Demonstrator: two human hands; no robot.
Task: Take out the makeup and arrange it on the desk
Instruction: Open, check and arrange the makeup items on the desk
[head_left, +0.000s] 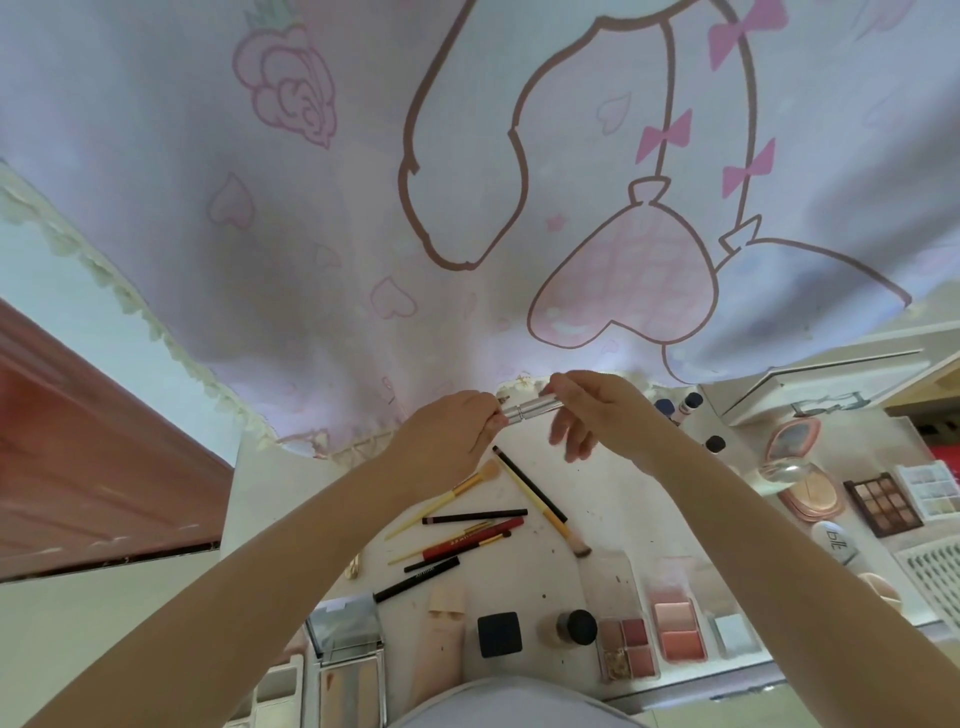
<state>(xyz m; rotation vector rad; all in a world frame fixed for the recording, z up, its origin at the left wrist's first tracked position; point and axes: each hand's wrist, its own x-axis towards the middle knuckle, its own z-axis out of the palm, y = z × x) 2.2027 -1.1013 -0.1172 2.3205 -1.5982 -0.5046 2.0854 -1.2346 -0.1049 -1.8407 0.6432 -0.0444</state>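
At far left, a clear square-lidded compact (344, 618) sits at the near edge of your white desk (270, 499), beside pale trays, parked out of the working zone. Next right, the loose sticks: yellow-handled brushes (447, 499), a red pencil (470, 540) and thin black liner pencils (475, 517) fan across each other mid-desk. They look dropped, not sorted yet.

Your left hand (449, 434) hovers above them, fingers curled, pinching one end of a short silver metal tube (530, 410). Your right hand (592, 415) pinches the other end with thumb and forefinger; the rest of its fingers hang loose. Both hands hold the tube level in the air over the back of the desk, near the hem of the pink-printed cloth (467, 208). That looks like you're checking or capping it before you set it down. Whether cap and body are joined, I can't tell.

Along the front edge runs a row: a beige squeeze tube (445, 639), a black square compact (498, 635), a small black-capped jar (569, 627), then a four-pan blush palette in a clear case (626, 647) and a pink blush palette (675, 623), side by side with small gaps. That row looks arranged.

Far right, a brown eyeshadow palette (882, 505) and pink oval compacts (810, 493) are grouped near a pink mirror (792, 439).

The task seems well along, with the silver tube not yet placed.
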